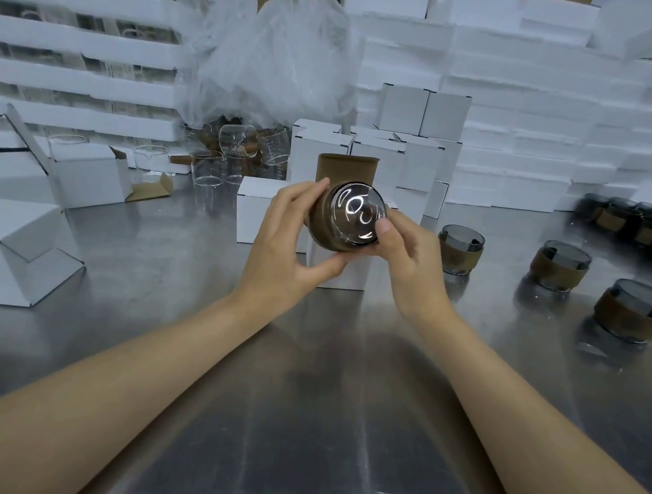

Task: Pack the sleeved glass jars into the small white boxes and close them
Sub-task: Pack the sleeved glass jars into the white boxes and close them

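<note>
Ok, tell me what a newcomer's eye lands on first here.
The jar at centre, tipped with its shiny base toward the camera, held by the left hand and right hand over an open white box. Next, three more sleeved jars on the metal table at right, and white foam stacks behind.

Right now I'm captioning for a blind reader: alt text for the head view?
The left hand and right hand hold a sleeved glass jar on its side, base toward the camera, over an open white box on a metal table. More sleeved jars stand to the right; closed white boxes and foam sheets are stacked behind.
</note>
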Motion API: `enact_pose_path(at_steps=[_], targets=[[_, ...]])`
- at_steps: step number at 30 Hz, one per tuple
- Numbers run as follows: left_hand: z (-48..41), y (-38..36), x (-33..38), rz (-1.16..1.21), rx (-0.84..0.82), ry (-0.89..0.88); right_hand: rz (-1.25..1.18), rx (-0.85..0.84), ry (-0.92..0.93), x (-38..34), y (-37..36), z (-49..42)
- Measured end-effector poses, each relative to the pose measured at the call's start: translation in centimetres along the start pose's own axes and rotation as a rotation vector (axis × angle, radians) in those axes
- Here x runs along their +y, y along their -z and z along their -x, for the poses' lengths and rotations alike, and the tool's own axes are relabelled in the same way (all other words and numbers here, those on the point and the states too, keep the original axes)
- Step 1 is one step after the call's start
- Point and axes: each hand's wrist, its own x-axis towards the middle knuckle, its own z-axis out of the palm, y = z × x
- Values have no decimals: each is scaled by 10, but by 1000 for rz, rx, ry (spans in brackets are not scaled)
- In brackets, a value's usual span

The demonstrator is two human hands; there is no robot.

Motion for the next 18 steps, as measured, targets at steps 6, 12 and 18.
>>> enact_pose_path(at_steps=[6,12,18], targets=[[0,0,2,87,13,15,106,-27,72,-2,0,1],[-1,0,7,173,-9,16,126,-102,118,-4,3,0],[-1,1,9,171,-136,-104,319,-153,249,2,1,3]])
